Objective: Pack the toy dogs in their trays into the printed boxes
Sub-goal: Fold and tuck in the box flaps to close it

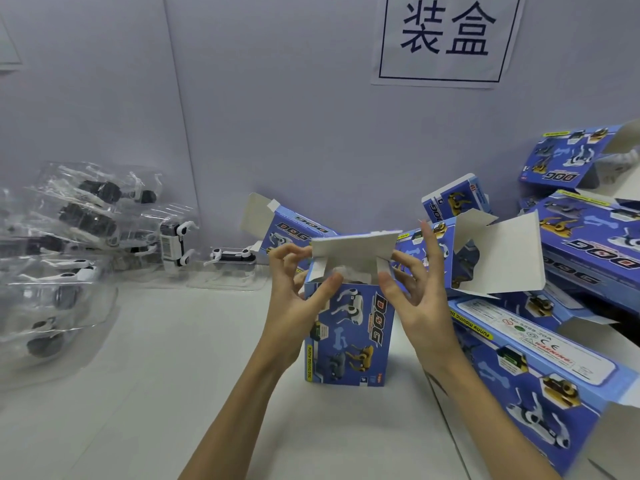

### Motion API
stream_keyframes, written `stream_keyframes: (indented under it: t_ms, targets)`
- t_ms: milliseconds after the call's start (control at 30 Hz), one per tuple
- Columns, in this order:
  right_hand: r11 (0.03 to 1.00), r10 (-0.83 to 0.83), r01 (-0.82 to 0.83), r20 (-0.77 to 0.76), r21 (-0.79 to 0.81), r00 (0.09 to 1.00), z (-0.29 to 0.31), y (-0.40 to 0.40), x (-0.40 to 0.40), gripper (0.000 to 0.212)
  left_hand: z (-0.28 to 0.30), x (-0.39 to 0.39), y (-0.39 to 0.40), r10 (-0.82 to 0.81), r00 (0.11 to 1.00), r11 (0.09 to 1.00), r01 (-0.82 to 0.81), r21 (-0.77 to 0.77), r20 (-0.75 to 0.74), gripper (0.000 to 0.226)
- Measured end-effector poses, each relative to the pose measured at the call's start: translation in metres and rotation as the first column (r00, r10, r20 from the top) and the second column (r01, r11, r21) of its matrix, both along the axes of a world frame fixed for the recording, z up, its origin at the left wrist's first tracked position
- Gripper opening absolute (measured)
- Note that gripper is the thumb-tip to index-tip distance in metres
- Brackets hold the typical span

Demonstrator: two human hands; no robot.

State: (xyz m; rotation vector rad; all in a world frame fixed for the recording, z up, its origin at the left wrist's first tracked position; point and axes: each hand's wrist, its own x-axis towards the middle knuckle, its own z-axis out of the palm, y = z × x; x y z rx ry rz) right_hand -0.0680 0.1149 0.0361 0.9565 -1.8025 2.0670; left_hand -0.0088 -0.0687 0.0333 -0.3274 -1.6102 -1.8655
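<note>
On the left I see toy dogs in clear trays (69, 237). In the middle a blue box (349, 337) stands on the white surface (166, 358). My left hand (294, 292) and right hand (415, 292) pinch its top flap (353, 249). More boxes (571, 271) lie right.

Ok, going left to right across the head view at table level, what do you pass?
Pile of clear trays with toy dogs → single tray with a white dog → left hand → upright printed box with its top flap up → right hand → heap of empty printed boxes.
</note>
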Motion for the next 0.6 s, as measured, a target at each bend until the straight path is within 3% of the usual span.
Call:
stream_keyframes:
  t_ms: [67, 133, 200, 267, 400, 467, 533, 600]
  targets:
    - [0.998, 0.007, -0.006, -0.009, 0.060, 1.000, 0.000, 0.003, 0.000, 0.064, 0.000, 0.000, -0.002, -0.015, 1.000, 1.000, 0.015, -0.023, 0.009, 0.062]
    - [0.992, 0.022, -0.016, -0.045, 0.126, 0.999, -0.002, 0.004, 0.000, 0.046, -0.002, -0.001, -0.005, 0.023, 1.000, 0.990, -0.021, -0.140, 0.018, 0.052]
    - [0.988, 0.053, -0.048, -0.027, 0.150, 0.998, -0.005, 0.004, 0.003, 0.063, -0.006, -0.002, -0.008, 0.066, 0.998, 0.965, -0.060, -0.256, 0.015, 0.043]
    - [0.987, 0.041, -0.039, -0.011, 0.155, 0.999, -0.007, 0.003, 0.005, 0.075, -0.010, -0.003, -0.008, 0.064, 0.998, 0.944, -0.059, -0.324, 0.005, 0.053]
    - [0.988, 0.013, -0.009, -0.026, 0.155, 1.000, -0.008, 0.000, 0.004, 0.030, -0.007, -0.003, -0.003, 0.008, 0.996, 0.987, 0.006, -0.162, 0.088, 0.026]
    - [0.985, -0.002, 0.007, -0.032, 0.173, 0.999, -0.008, -0.002, 0.004, 0.028, -0.008, -0.006, -0.001, 0.042, 0.997, 0.988, -0.032, -0.153, 0.060, 0.021]
    - [0.983, -0.007, 0.017, -0.057, 0.181, 0.998, -0.006, -0.003, 0.005, 0.033, -0.012, -0.008, 0.001, 0.065, 0.998, 0.986, -0.064, -0.154, 0.005, 0.033]
    - [0.986, -0.006, 0.018, -0.075, 0.166, 0.997, -0.004, -0.002, 0.006, 0.033, -0.014, -0.009, 0.003, 0.025, 1.000, 0.993, -0.024, -0.118, 0.011, 0.033]
